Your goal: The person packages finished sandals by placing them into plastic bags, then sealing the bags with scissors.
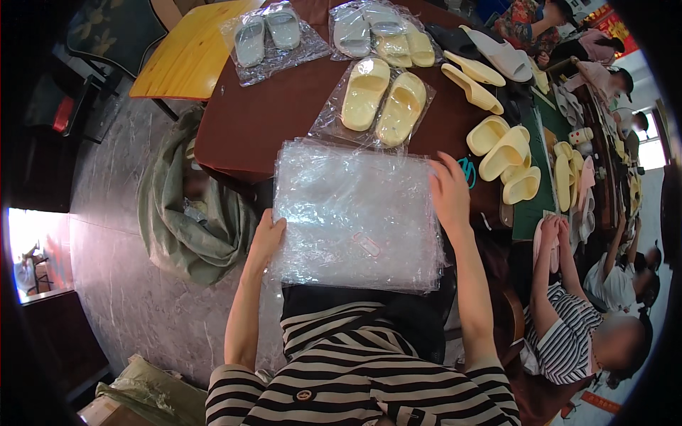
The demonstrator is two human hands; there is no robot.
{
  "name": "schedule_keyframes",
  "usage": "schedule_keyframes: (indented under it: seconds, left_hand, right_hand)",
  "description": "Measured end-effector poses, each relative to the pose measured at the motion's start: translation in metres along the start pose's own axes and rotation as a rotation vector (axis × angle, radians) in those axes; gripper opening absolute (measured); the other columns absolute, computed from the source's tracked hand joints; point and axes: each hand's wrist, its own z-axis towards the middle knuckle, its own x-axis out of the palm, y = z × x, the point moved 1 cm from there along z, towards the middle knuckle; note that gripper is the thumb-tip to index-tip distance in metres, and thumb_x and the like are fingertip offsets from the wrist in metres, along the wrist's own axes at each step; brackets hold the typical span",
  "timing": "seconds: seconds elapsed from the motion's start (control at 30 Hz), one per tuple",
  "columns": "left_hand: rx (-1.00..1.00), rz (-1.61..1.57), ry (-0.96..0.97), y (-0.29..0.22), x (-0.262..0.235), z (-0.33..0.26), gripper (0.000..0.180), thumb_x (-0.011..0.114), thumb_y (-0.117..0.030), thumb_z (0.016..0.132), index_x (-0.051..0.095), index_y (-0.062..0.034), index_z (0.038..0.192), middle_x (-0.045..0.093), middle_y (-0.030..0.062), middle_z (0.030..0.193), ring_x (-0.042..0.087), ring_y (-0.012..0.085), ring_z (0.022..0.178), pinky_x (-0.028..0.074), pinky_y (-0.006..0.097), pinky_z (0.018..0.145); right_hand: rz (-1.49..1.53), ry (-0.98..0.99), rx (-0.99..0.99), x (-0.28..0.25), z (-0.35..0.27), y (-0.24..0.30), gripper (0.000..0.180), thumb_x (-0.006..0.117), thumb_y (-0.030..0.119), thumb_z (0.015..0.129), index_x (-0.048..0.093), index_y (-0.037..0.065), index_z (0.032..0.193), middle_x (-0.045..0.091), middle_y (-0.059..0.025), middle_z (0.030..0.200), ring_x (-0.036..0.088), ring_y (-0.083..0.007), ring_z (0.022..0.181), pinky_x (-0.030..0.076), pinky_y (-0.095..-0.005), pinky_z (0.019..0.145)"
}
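Observation:
A thick stack of clear plastic bags (355, 213) lies in front of me, between the brown table's edge and my lap. My left hand (268, 238) is closed on its left edge, with the thumb on top and the other fingers hidden underneath. Against the upper right corner rests my right hand (450, 190), its fingers stretched out and apart. Just beyond the stack, a pair of yellow slippers (366, 94) sits inside a clear bag. Close to my right fingers is a small teal object (466, 172), partly hidden.
Bagged grey slippers (284, 30) and loose yellow slippers (506, 155) lie on the brown table (263, 113). A green sack (192, 220) stands on the floor at left. To my right, a co-worker in a striped shirt (561, 341) handles a pink slipper; other people sit farther along.

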Motion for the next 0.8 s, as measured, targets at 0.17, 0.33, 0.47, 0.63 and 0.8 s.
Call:
schedule_keyframes:
  seconds: [0.17, 0.33, 0.47, 0.63, 0.8]
  left_hand:
    - [-0.104, 0.323, -0.022, -0.048, 0.004, -0.014, 0.06, 0.06, -0.029, 0.094, 0.038, 0.0029, 0.14, 0.063, 0.0228, 0.107, 0.061, 0.031, 0.098, 0.047, 0.037, 0.089]
    - [0.676, 0.694, -0.276, -0.099, 0.008, -0.024, 0.033, 0.056, -0.005, 0.086, 0.058, -0.0005, 0.119, 0.059, 0.0192, 0.113, 0.055, 0.0375, 0.107, 0.045, 0.045, 0.094]
    - [0.795, 0.986, -0.095, -0.092, 0.053, 0.0, 0.049, 0.06, -0.009, 0.082, 0.053, -0.0008, 0.13, 0.045, 0.0197, 0.139, 0.041, 0.0391, 0.128, 0.035, 0.05, 0.107]
    - [0.79, 1.1, -0.063, -0.05, 0.057, 0.019, 0.077, 0.064, -0.03, 0.083, 0.034, -0.0011, 0.148, 0.018, 0.0229, 0.159, 0.013, 0.0432, 0.147, 0.012, 0.056, 0.119]
    - [0.751, 1.079, -0.068, -0.057, 0.064, 0.02, 0.083, 0.066, -0.027, 0.077, 0.033, -0.0084, 0.15, 0.013, 0.025, 0.159, 0.008, 0.0454, 0.148, 0.011, 0.055, 0.12]
  right_hand:
    - [0.038, 0.093, -0.347, 0.075, 0.054, 0.059, 0.022, 0.062, 0.019, 0.091, 0.071, 0.008, 0.107, 0.051, -0.0123, 0.139, 0.047, -0.035, 0.127, 0.04, -0.0478, 0.104]
    - [-0.041, 0.156, -0.299, 0.131, 0.065, 0.067, 0.028, 0.061, 0.026, 0.091, 0.071, 0.007, 0.11, 0.051, -0.012, 0.139, 0.045, -0.033, 0.129, 0.035, -0.0515, 0.105]
    - [-0.136, 0.218, -0.29, 0.138, 0.072, 0.066, 0.033, 0.061, 0.025, 0.09, 0.067, 0.003, 0.115, 0.054, -0.0077, 0.136, 0.048, -0.0312, 0.124, 0.037, -0.0519, 0.101]
    - [-0.265, 0.168, -0.174, 0.094, 0.113, 0.073, 0.033, 0.06, 0.021, 0.09, 0.065, 0.001, 0.116, 0.06, -0.0053, 0.129, 0.054, -0.0294, 0.116, 0.042, -0.0466, 0.095]
    - [-0.023, -0.12, -0.093, 0.042, 0.169, 0.037, 0.034, 0.052, 0.021, 0.097, 0.064, -0.003, 0.118, 0.062, -0.0127, 0.124, 0.058, -0.0326, 0.114, 0.046, -0.0398, 0.096]
